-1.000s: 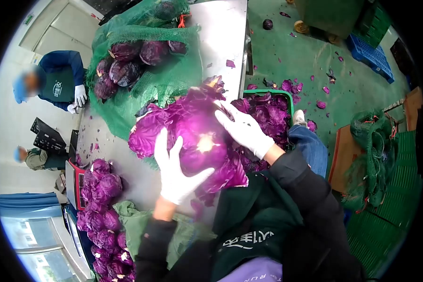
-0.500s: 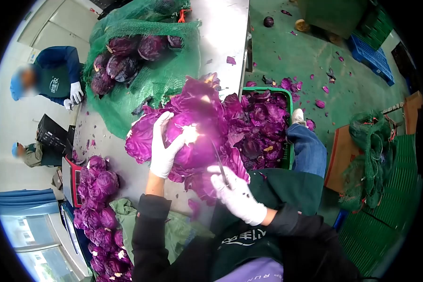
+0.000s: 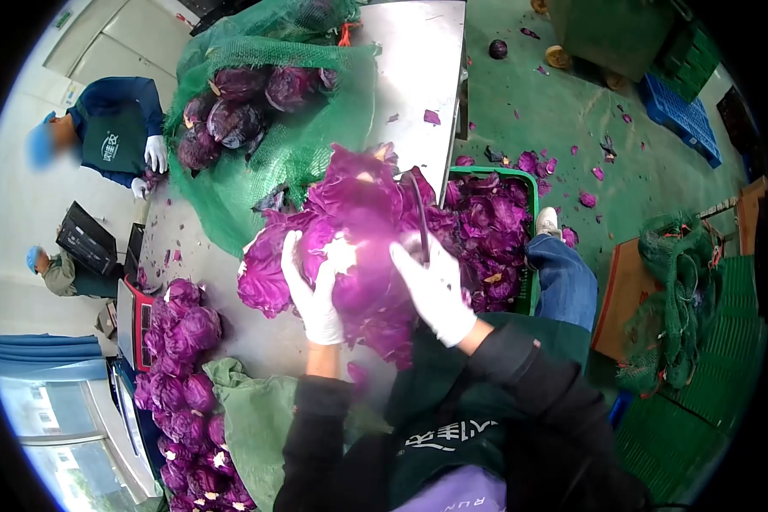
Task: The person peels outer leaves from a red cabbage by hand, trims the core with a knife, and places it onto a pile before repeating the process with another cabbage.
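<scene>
In front of me is a red cabbage (image 3: 367,294) with its pale cut stem facing up, loose outer leaves lying around and beneath it. My left hand (image 3: 314,294), in a white glove, grips the cabbage's left side, thumb near the stem. Gloved in white too, my right hand (image 3: 439,290) is closed around a knife (image 3: 421,213), its thin dark curved blade pointing away from me. The fingers of that hand lie at the cabbage's right side; glare and blur hide whether they touch it. Large purple leaves (image 3: 354,188) spread beyond the cabbage on the table.
A green crate (image 3: 533,205) full of purple leaves stands at right, by my leg. Several cabbages (image 3: 235,124) lie in a green mesh bag (image 3: 316,128). More cabbages (image 3: 192,333) are piled at left. A co-worker (image 3: 115,136) stands across the metal table (image 3: 414,77).
My right hand has moved up and away from my body, the knife now pointing beyond the cabbage instead of lying across it. My left hand has shifted slightly right and nearer.
</scene>
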`<state>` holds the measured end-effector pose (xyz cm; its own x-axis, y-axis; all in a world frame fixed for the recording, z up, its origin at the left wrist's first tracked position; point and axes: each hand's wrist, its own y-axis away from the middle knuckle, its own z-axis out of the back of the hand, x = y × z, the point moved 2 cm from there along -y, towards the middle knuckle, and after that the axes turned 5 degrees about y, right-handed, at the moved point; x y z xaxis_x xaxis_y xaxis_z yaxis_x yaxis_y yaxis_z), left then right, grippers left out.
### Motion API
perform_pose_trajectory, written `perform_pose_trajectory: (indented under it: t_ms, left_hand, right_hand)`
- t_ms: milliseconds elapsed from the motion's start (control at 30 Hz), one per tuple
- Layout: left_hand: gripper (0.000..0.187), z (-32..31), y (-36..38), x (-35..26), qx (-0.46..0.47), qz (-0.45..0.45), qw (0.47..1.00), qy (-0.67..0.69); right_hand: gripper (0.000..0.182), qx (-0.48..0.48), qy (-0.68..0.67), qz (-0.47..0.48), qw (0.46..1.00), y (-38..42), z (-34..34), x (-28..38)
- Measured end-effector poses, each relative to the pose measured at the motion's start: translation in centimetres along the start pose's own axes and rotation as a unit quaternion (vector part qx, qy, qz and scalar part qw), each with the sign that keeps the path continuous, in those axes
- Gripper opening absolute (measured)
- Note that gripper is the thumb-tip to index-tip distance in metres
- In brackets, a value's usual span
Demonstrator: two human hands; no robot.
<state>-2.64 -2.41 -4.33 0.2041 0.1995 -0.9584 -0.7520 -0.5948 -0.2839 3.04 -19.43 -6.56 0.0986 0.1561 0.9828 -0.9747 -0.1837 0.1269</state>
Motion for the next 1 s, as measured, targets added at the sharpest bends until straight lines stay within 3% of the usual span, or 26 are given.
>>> perform_pose_trajectory:
  t_ms: [33,100,133,167,200,233,267,333,367,400,433,533,600,667,833,1000]
  left_hand:
    - [0.068,-0.5,0.4,1.1,-0.022,0.026,0.996,0.083]
    - [0.072,-2.0,1.0,2.8,-0.070,0.071,0.967,0.234]
    - [0.073,-2.2,0.9,2.3,-0.053,0.012,0.996,0.067]
    - [0.075,-2.5,0.7,1.7,-0.034,-0.048,0.993,-0.103]
    - [0.077,-2.8,0.5,0.9,-0.017,-0.108,0.957,-0.267]
    - [0.088,-3.0,-0.1,-0.4,0.042,-0.130,0.944,-0.301]
    - [0.095,-3.5,-0.2,-2.4,0.092,-0.064,0.947,-0.302]
    - [0.100,-4.1,-0.7,-3.5,0.128,-0.091,0.916,-0.369]
    - [0.103,-4.3,-0.8,-3.1,0.134,-0.158,0.899,-0.387]
    - [0.105,-4.5,-0.8,-2.6,0.136,-0.155,0.906,-0.371]
    - [0.107,-4.6,-1.0,-2.2,0.139,-0.154,0.911,-0.355]
    - [0.113,-4.5,-1.3,-1.6,0.158,-0.110,0.935,-0.298]
    - [0.113,-4.4,-1.2,-1.7,0.164,-0.096,0.940,-0.282]
    - [0.114,-4.3,-1.2,-1.7,0.183,-0.156,0.906,-0.349]
    - [0.112,-5.0,-0.9,-2.3,0.189,-0.147,0.903,-0.355]
    - [0.109,-5.6,-0.4,-2.3,0.175,-0.163,0.897,-0.371]
  right_hand:
    - [0.026,-0.040,-0.027,0.117,0.992,-1.9,-0.3,1.1]
    - [0.027,0.027,0.077,0.171,0.982,-5.1,1.2,3.8]
    - [0.028,0.072,0.165,0.190,0.965,-6.5,1.9,5.0]
    - [0.028,0.076,0.220,0.215,0.949,-7.6,2.1,4.9]
    - [0.028,0.080,0.275,0.241,0.927,-8.6,2.2,4.2]
    - [0.024,0.076,0.410,0.405,0.814,-9.2,2.6,2.5]
    - [0.025,0.034,0.422,0.461,0.780,-9.2,3.4,0.9]
    - [0.028,0.040,0.301,0.374,0.876,-9.1,4.2,-1.3]
    - [0.030,0.098,0.244,0.222,0.939,-7.7,5.2,1.1]
    - [0.030,0.095,0.302,0.299,0.900,-7.3,6.1,0.9]
    - [0.031,0.065,0.285,0.293,0.910,-6.9,6.7,0.9]
    - [0.034,0.032,-0.041,0.267,0.962,-5.1,7.0,0.7]
    - [0.038,-0.039,0.266,0.365,0.891,-2.4,6.5,3.3]
    - [0.048,-0.009,0.263,0.310,0.914,-1.1,5.4,3.0]
    - [0.053,0.038,0.323,0.272,0.905,-0.7,5.4,3.9]
    - [0.054,-0.039,0.268,0.383,0.883,-2.3,4.0,3.1]
